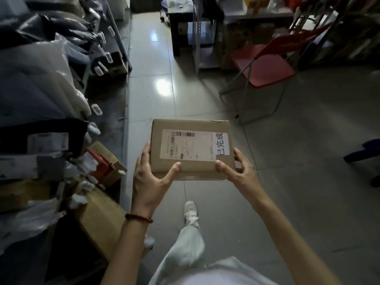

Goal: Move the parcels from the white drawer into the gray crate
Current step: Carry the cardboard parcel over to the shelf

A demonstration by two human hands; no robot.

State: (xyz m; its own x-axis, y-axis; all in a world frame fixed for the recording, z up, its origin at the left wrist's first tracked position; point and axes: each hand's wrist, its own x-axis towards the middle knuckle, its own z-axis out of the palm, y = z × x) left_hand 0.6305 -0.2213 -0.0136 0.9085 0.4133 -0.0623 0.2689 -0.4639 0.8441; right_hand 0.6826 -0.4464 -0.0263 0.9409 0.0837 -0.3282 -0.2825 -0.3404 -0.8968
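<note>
A brown cardboard parcel [191,124] with a white shipping label and a strip of handwritten characters is held flat above the tiled floor, in the middle of the view. My left hand [150,177] grips its near left corner, thumb on top and fingers along the left side. My right hand [236,171] grips the near right corner the same way. A dark bead bracelet circles my left wrist. No white drawer or gray crate is in view.
Shelves on the left [41,99] hold many bagged parcels and cardboard boxes [100,219]. A red folding chair [265,68] stands ahead on the right, a dark table [185,25] beyond it. Tiled aisle floor [152,83] runs forward. My leg and white shoe [191,210] are below the parcel.
</note>
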